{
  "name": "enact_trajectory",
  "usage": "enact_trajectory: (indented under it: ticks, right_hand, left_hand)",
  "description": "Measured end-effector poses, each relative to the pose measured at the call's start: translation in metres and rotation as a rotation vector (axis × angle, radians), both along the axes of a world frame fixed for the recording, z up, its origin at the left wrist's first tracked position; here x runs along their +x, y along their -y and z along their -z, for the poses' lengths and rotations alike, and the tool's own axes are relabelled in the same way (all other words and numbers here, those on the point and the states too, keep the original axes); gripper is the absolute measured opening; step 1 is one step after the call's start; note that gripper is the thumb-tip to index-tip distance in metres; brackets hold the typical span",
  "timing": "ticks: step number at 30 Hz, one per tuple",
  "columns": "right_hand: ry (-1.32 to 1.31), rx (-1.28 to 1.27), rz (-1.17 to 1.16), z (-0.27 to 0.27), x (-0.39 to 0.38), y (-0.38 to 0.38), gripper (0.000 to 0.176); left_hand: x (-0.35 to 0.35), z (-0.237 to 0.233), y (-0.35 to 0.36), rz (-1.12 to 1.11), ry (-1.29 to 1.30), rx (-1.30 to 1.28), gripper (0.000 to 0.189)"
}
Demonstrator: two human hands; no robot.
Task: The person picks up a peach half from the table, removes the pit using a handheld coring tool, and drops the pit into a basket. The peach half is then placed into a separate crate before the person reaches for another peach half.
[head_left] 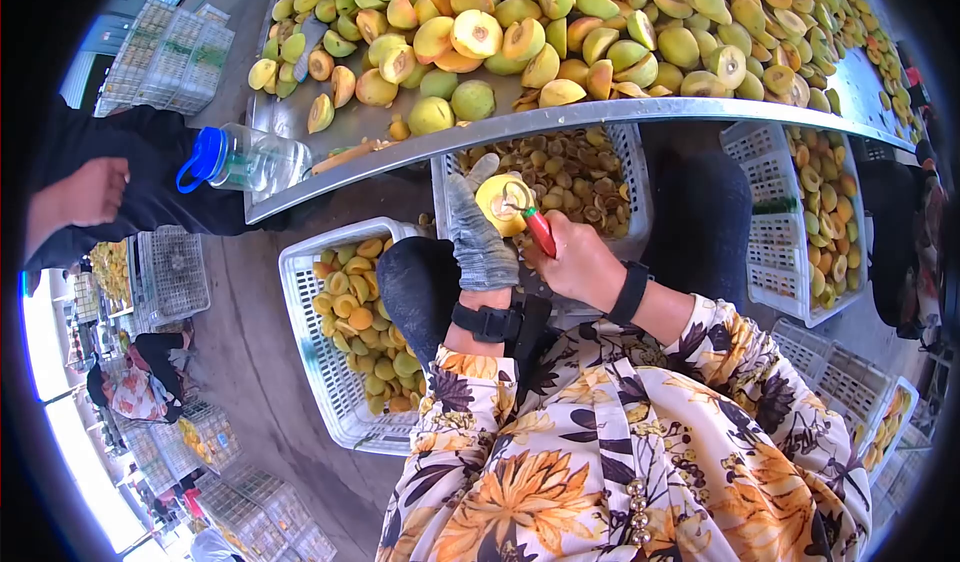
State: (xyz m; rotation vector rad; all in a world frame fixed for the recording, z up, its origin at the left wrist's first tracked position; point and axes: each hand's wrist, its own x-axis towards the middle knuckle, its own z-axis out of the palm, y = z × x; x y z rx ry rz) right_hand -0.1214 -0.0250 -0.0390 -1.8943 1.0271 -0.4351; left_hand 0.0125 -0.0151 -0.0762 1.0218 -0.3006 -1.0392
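Note:
My left hand (pixel 480 247), in a grey work glove, is closed around a yellow peach half (pixel 490 198) with its cut face up. My right hand (pixel 583 264) is bare and grips the red handle of a pitting tool (pixel 541 233). The tool's curved metal loop sits at the hollow in the middle of the fruit. Both hands are above a white crate (pixel 640 184) of brownish pits and scraps, just in front of the metal table's rim (pixel 600 114). Heaped on that table are halved yellow-green peaches (pixel 475 34).
White crates of peach halves stand at my left (pixel 300 297) and right (pixel 775 252). A blue-capped water bottle (pixel 262 159) lies at the table's left corner. Another person's hand (pixel 85 202) is at far left. Stacked crates (pixel 172 57) and other people fill the background.

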Motion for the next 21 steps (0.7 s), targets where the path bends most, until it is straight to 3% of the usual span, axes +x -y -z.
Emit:
enact_trajectory:
  ticks: [7,21]
  right_hand:
    - [0.036,0.091,0.015,0.001,0.001,-0.008,0.022]
    - [-0.067,0.205,-0.023,0.003,0.008,-0.012,0.021]
  left_hand:
    - [-0.004,0.003,-0.001,-0.013,0.118,0.045,0.062]
    - [-0.009,-0.008,-0.006,-0.017,0.043,0.064,0.039]
